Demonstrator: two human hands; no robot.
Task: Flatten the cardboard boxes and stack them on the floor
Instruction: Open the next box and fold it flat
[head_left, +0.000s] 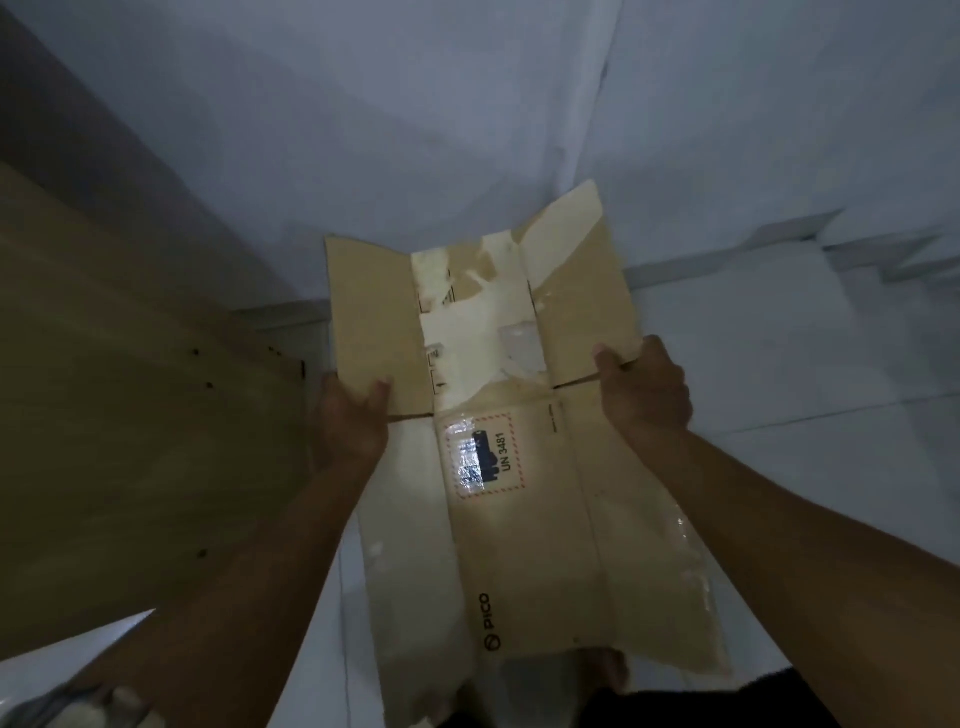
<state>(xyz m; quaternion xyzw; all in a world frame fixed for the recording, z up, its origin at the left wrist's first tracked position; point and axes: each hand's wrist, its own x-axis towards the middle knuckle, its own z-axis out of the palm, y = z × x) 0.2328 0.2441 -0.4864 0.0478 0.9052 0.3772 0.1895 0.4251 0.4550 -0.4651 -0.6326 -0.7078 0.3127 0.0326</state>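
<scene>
I see one flattened cardboard box (524, 457) held up in the air in front of me, over the pale tiled floor (779, 338), not lying on it. Left hand (353, 421) fingers closed on the box's left edge at the flap crease, right hand (644, 389) fingers closed on the right edge, thumb on top. Top flaps spread open, torn white tape patches. UN 3481 battery label (483, 454) mid panel. Wooden board (130, 389) leans at left
</scene>
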